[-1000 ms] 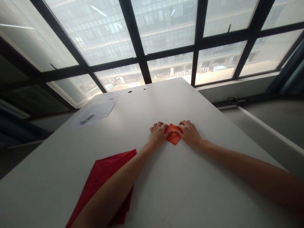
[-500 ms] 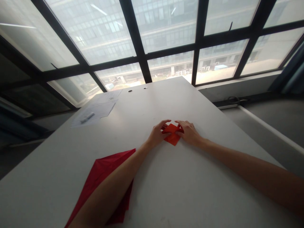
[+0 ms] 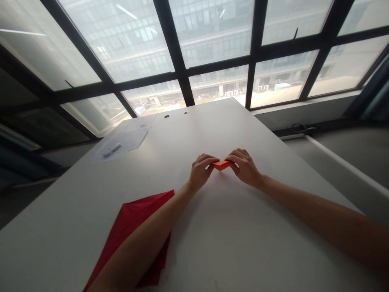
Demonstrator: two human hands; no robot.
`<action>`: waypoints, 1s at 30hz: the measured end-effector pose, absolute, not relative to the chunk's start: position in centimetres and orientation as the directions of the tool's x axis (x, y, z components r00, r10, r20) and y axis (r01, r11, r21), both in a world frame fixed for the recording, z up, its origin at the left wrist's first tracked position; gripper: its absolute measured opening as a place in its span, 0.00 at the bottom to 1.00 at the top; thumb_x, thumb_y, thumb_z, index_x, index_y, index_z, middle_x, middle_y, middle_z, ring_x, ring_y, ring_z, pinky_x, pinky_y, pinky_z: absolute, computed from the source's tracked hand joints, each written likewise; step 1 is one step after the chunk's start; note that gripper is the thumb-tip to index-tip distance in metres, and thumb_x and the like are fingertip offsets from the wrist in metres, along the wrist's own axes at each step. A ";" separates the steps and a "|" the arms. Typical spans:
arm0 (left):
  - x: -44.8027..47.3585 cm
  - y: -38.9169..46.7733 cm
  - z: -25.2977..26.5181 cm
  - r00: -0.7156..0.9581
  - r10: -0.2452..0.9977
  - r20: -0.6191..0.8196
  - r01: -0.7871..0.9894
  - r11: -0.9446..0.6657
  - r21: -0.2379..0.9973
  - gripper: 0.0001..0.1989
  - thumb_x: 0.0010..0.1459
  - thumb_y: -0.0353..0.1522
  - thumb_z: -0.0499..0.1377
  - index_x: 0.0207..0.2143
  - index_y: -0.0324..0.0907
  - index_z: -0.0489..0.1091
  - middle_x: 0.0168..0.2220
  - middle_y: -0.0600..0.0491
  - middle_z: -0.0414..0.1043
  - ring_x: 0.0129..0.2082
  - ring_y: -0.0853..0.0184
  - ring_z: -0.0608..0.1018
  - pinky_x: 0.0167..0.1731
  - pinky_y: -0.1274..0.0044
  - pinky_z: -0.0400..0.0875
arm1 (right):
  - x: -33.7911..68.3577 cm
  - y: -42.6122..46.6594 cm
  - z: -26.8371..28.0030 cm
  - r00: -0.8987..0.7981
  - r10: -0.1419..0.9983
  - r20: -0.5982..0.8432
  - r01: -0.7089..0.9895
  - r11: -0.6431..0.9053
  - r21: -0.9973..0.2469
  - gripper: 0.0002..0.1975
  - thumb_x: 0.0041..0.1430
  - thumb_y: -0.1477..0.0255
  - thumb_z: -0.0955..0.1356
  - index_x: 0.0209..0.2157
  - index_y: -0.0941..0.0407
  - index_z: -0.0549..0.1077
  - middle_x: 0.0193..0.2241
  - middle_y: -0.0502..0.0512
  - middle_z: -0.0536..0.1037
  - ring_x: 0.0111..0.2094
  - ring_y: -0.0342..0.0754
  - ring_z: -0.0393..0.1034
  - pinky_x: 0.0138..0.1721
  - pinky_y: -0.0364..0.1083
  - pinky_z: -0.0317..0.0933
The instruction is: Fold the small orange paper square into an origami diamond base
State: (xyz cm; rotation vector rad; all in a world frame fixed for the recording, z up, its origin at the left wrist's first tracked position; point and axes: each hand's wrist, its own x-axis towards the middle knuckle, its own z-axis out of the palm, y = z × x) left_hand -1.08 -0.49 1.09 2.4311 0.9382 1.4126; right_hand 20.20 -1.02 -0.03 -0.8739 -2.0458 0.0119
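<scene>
A small folded piece of orange paper [image 3: 221,165] is held between my two hands, raised a little and tilted so that it looks like a thin wedge. Its left corner is pinched by the thumb and fingers of my left hand [image 3: 202,169]. The right corner sits in the pinch of my right hand [image 3: 244,166]. My fingertips cover both ends of the paper. Beneath my left forearm lies a larger dark red sheet [image 3: 136,219] with creases, partly hidden by the arm.
White table [image 3: 258,235] under my arms. Printed papers [image 3: 130,134] lie at its far left, with a pale marker-like stick [image 3: 112,150] on them. Two round holes pierce the far edge. Tall dark-framed windows [image 3: 212,32] rise behind, and a white pipe [image 3: 349,166] runs along the right.
The orange paper has been lifted and tipped from lying flat as a diamond to nearly edge-on. My hands have shifted their fingers to pinch its two ends.
</scene>
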 end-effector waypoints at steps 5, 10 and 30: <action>-1.3 -1.0 1.5 0.404 0.415 0.815 0.533 -0.831 0.158 0.05 0.62 0.30 0.59 0.39 0.47 0.75 0.38 0.54 0.80 0.40 0.67 0.77 0.47 0.70 0.66 | 20.5 -1.3 0.4 -0.376 0.458 0.805 0.587 0.791 -0.175 0.06 0.65 0.73 0.65 0.39 0.53 0.74 0.35 0.54 0.78 0.40 0.49 0.67 0.49 0.51 0.54; -1.3 -0.6 1.4 0.488 0.431 0.759 0.617 -0.786 0.049 0.06 0.64 0.29 0.57 0.38 0.46 0.73 0.39 0.55 0.79 0.42 0.68 0.76 0.47 0.70 0.64 | 20.5 -1.0 0.5 -0.439 0.450 0.778 0.656 0.752 -0.064 0.07 0.65 0.75 0.65 0.39 0.52 0.75 0.36 0.53 0.78 0.42 0.50 0.66 0.54 0.53 0.50; -1.1 -0.1 0.3 0.585 0.713 0.385 0.656 -0.696 0.292 0.13 0.61 0.45 0.58 0.37 0.46 0.75 0.40 0.51 0.77 0.42 0.63 0.77 0.46 0.70 0.68 | 21.1 -0.2 -0.7 -0.566 0.697 0.441 0.673 0.699 -0.241 0.09 0.64 0.69 0.67 0.36 0.52 0.80 0.38 0.56 0.77 0.44 0.52 0.66 0.49 0.52 0.53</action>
